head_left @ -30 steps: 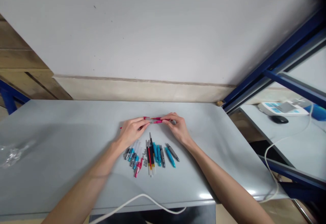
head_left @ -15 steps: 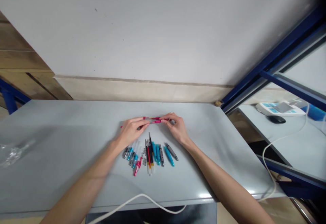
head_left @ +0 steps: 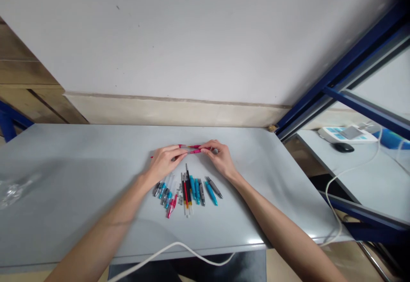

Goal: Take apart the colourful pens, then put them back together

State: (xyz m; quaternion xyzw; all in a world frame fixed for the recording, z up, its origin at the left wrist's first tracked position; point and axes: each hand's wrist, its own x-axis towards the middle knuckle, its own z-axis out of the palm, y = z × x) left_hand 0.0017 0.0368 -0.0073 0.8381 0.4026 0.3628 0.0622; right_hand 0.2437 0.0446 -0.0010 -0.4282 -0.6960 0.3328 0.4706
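Observation:
My left hand [head_left: 165, 161] is closed around slim pen parts; red bits show beyond its fingers. Facing it, my right hand [head_left: 218, 158] pinches pink pen barrels [head_left: 194, 151] whose ends point at my left fingertips. The thin pieces between the hands nearly meet or touch; I cannot tell which. Below the hands lie clear pen tubes [head_left: 165, 192] with grey and blue ends, a red-ended one [head_left: 172, 206], several ink refills [head_left: 186, 192], small clear pieces [head_left: 180, 196], and blue [head_left: 211, 193] and grey [head_left: 214, 187] pen barrels.
The grey table [head_left: 80, 166] meets a pale wall behind. A crumpled clear plastic bag [head_left: 14, 192] lies at the left. A white cable [head_left: 173, 244] loops over the front edge. On the right are a blue frame [head_left: 307, 81], a black mouse [head_left: 343, 147] and a white device [head_left: 333, 135].
The view has shifted slightly. My right fingers sit a little farther back along the pink barrels, so more of them shows; the loose parts keep their arrangement.

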